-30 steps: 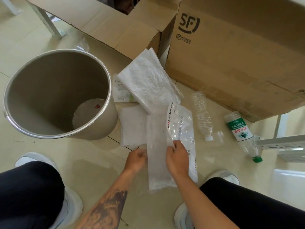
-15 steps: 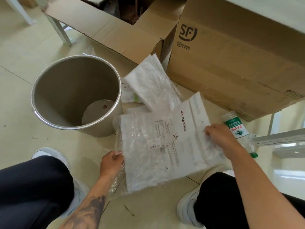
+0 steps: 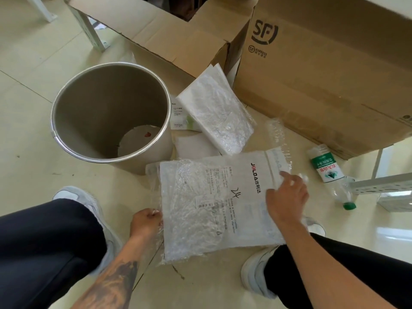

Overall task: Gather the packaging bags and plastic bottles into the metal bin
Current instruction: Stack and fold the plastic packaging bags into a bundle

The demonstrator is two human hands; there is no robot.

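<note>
**Packaging bags in both hands beside the metal bin**

The left hand (image 3: 146, 221) pinches the left edge of a clear printed packaging bag (image 3: 214, 204). The right hand (image 3: 286, 197) lies flat on its right side. The metal bin (image 3: 66, 103) stands upright on the floor (image 3: 26, 85), just beyond the bag. A second bag (image 3: 216, 108) leans near a cardboard box (image 3: 334, 74). A clear bottle (image 3: 278, 137) and a green-labelled bottle (image 3: 327, 170) lie to the right.

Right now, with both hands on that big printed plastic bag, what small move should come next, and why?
Probably lift the printed plastic packaging bag leftward over the round metal bin: the left hand pinches its edge, the right hand rests on it, and the bin stands open close by.
</note>
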